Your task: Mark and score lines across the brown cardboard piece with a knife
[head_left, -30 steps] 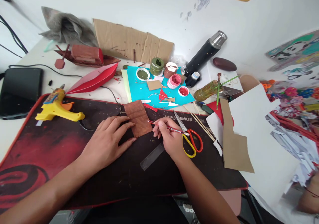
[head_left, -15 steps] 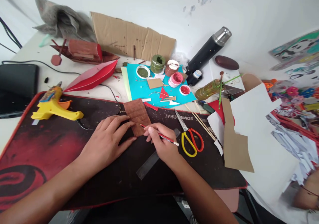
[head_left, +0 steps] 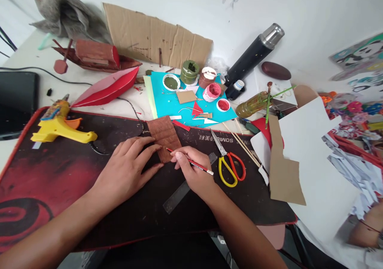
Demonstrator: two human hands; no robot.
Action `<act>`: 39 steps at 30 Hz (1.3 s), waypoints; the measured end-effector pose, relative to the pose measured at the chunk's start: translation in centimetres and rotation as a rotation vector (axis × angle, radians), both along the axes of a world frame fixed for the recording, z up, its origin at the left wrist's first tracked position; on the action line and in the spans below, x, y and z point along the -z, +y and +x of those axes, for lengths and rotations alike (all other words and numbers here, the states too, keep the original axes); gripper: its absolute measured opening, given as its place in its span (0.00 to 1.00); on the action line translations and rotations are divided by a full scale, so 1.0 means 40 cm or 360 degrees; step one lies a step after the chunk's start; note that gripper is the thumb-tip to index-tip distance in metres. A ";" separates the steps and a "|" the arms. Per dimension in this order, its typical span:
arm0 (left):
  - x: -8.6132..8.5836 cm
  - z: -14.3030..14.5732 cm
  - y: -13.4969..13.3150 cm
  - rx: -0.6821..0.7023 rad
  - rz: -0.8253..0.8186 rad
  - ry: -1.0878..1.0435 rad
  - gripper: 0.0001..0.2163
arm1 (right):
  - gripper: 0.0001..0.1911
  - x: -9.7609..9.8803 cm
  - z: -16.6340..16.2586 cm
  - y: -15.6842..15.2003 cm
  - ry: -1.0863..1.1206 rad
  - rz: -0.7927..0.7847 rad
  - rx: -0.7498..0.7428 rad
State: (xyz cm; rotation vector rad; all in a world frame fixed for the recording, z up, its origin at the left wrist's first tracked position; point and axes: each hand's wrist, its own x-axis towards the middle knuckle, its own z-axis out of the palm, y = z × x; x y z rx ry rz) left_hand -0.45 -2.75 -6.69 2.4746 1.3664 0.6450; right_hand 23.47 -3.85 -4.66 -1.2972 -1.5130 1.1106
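Observation:
A brown-painted piece of cardboard (head_left: 164, 132) lies on the dark mat (head_left: 128, 221) in front of me. Spread over its left edge, the fingers of my left hand (head_left: 127, 163) hold it down flat. My right hand (head_left: 194, 167) pinches a red pencil (head_left: 196, 165), whose tip touches or hovers just over the brown piece; which of the two I cannot tell. Under the right hand lies a clear ruler (head_left: 176, 197), partly covered. Scissors (head_left: 228, 163) with one yellow and one red handle rest just right of that hand.
At the left are a yellow glue gun (head_left: 61, 129), a red boat-shaped piece (head_left: 107, 89) and a brown model boat (head_left: 95, 55). Paint jars (head_left: 189, 75) stand on blue paper (head_left: 161, 109). A thermos (head_left: 254, 55), a cardboard offcut (head_left: 285, 177) and another person's arm (head_left: 366, 227) are at the right.
The view has shifted slightly. Both hands stay at the brown piece, and the pencil tip has moved a little leftward over it.

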 end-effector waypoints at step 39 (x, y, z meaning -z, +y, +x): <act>-0.001 -0.001 -0.001 0.0033 0.0061 0.0064 0.18 | 0.13 0.015 0.004 -0.001 0.0114 -0.0064 0.0086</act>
